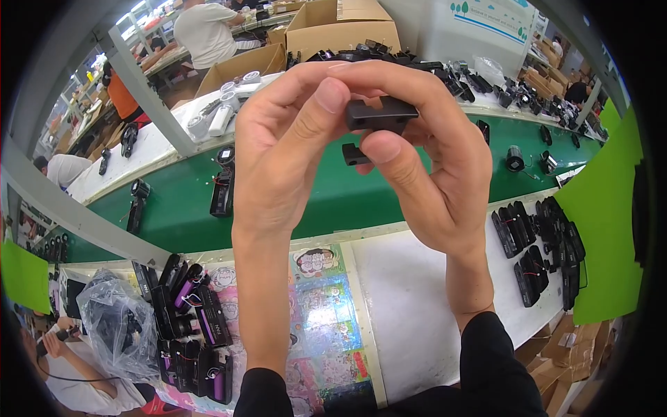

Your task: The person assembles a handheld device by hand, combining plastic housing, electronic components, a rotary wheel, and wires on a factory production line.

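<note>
Both my hands are raised over the bench, closed around a small black plastic part (386,115). Its lower portion shows as a black block with a notch, under my right thumb. My left hand (274,149) pinches the left end, thumb pressed near its edge. The fingers of my right hand (448,174) curl over the top and far side, with the thumb against its lower front. My fingers hide part of its shape. Beneath my hands lies a bench with a colourful cartoon-printed sheet (319,306) and a white surface (410,299).
Black housings with purple cells (201,313) crowd the bench at left, beside a clear plastic bag (114,313). Black housings (528,243) stand in rows at right. A green conveyor belt (319,205) crosses ahead, carrying black units. Cardboard boxes (340,35) and co-workers are beyond.
</note>
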`<state>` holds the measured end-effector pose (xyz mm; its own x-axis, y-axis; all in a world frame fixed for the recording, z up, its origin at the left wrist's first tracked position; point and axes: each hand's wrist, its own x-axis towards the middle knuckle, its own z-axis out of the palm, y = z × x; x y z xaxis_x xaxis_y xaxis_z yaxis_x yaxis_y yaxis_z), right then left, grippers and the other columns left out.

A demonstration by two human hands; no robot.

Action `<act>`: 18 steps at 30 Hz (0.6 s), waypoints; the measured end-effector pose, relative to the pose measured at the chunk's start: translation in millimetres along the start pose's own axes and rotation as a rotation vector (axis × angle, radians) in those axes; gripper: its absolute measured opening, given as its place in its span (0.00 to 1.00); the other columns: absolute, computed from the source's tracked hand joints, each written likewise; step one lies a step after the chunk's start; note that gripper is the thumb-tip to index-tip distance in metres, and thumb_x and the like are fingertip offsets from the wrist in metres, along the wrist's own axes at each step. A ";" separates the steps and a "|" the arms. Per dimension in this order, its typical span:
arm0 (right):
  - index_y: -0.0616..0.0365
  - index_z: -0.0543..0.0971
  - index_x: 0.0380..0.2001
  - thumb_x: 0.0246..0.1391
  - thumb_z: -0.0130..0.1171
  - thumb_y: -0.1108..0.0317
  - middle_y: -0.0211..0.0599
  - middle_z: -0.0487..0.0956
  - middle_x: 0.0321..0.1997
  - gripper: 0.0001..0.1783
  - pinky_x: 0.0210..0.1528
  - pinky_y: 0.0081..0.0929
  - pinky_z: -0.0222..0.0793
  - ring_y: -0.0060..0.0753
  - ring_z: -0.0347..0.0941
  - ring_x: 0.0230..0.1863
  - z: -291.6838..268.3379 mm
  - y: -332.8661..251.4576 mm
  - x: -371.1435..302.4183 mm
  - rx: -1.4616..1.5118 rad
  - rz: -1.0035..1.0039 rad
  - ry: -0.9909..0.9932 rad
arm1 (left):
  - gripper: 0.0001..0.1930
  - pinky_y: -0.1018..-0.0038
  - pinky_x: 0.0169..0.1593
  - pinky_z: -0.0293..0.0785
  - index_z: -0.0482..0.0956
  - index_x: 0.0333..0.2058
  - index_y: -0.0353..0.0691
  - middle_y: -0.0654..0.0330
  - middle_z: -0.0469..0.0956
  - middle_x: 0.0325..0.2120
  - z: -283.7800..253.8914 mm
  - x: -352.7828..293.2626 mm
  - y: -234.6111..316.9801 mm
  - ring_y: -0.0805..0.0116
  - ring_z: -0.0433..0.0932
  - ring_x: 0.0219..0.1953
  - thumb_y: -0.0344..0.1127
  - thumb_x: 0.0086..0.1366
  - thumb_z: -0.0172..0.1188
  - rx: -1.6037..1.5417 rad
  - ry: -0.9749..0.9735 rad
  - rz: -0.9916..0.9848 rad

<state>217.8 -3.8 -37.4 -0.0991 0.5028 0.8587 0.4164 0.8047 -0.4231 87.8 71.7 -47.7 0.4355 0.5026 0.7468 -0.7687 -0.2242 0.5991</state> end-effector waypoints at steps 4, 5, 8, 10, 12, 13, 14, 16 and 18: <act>0.65 0.72 0.51 0.59 0.55 0.59 0.37 0.75 0.48 0.22 0.32 0.17 0.75 0.22 0.75 0.38 1.5 1.6 -1.1 0.013 0.006 -0.002 | 0.16 0.74 0.45 0.73 0.75 0.44 0.30 0.55 0.78 0.36 -2.6 -1.5 0.1 0.69 0.77 0.39 0.39 0.66 0.56 -0.006 -0.007 -0.034; 0.65 0.72 0.51 0.59 0.55 0.59 0.37 0.75 0.48 0.22 0.32 0.17 0.75 0.23 0.75 0.38 1.2 1.8 -0.9 0.011 -0.002 -0.003 | 0.16 0.74 0.45 0.73 0.75 0.44 0.30 0.55 0.78 0.36 -1.9 -1.8 -0.5 0.69 0.77 0.39 0.39 0.66 0.56 0.003 -0.003 -0.020; 0.65 0.72 0.50 0.59 0.55 0.60 0.38 0.76 0.48 0.22 0.32 0.16 0.75 0.23 0.76 0.38 1.1 2.4 -0.2 0.005 -0.021 -0.001 | 0.16 0.74 0.44 0.74 0.75 0.44 0.30 0.55 0.78 0.36 -0.1 -2.1 -0.1 0.69 0.77 0.39 0.39 0.66 0.56 0.034 0.010 -0.006; 0.64 0.73 0.50 0.59 0.55 0.60 0.38 0.76 0.48 0.22 0.32 0.16 0.74 0.23 0.76 0.39 1.6 2.2 0.1 0.004 -0.032 0.002 | 0.16 0.74 0.44 0.74 0.75 0.44 0.30 0.55 0.78 0.36 -1.4 -1.6 0.1 0.69 0.77 0.39 0.39 0.66 0.56 0.029 0.005 -0.016; 0.64 0.73 0.50 0.59 0.55 0.60 0.37 0.76 0.48 0.22 0.32 0.16 0.74 0.23 0.76 0.39 0.7 1.8 -0.3 0.010 -0.021 0.001 | 0.16 0.74 0.43 0.74 0.75 0.44 0.30 0.55 0.78 0.36 -2.4 -0.5 -1.2 0.69 0.77 0.39 0.39 0.66 0.56 0.022 -0.002 -0.025; 0.64 0.73 0.50 0.59 0.55 0.60 0.37 0.76 0.48 0.22 0.32 0.16 0.74 0.23 0.76 0.39 0.2 1.9 -0.5 0.009 -0.020 0.003 | 0.16 0.74 0.42 0.75 0.75 0.44 0.30 0.54 0.78 0.36 -2.8 0.0 -1.8 0.69 0.77 0.39 0.39 0.66 0.56 0.014 -0.010 -0.025; 0.64 0.73 0.50 0.59 0.55 0.60 0.37 0.76 0.48 0.22 0.32 0.16 0.74 0.23 0.76 0.39 -0.3 1.3 -0.6 0.007 -0.021 0.000 | 0.16 0.74 0.42 0.75 0.75 0.44 0.30 0.54 0.78 0.36 -2.4 0.2 -1.3 0.69 0.78 0.38 0.39 0.66 0.56 0.009 -0.018 -0.025; 0.64 0.73 0.50 0.59 0.55 0.60 0.38 0.76 0.47 0.22 0.32 0.16 0.74 0.23 0.76 0.39 -1.3 0.6 -0.9 0.007 -0.023 0.001 | 0.16 0.74 0.42 0.75 0.75 0.44 0.30 0.54 0.78 0.36 -0.8 0.1 0.1 0.69 0.78 0.39 0.39 0.66 0.56 0.012 -0.017 -0.027; 0.65 0.73 0.50 0.59 0.56 0.60 0.37 0.76 0.47 0.22 0.31 0.16 0.74 0.23 0.76 0.38 0.7 2.7 -0.4 -0.008 -0.050 -0.001 | 0.16 0.74 0.42 0.75 0.75 0.44 0.30 0.54 0.78 0.36 -3.0 -1.1 -0.8 0.68 0.78 0.39 0.39 0.66 0.56 0.002 -0.012 -0.026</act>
<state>218.4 -1.6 -39.1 -0.1205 0.4625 0.8784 0.4184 0.8261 -0.3776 86.5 73.8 -49.8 0.4604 0.4984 0.7346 -0.7562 -0.2132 0.6186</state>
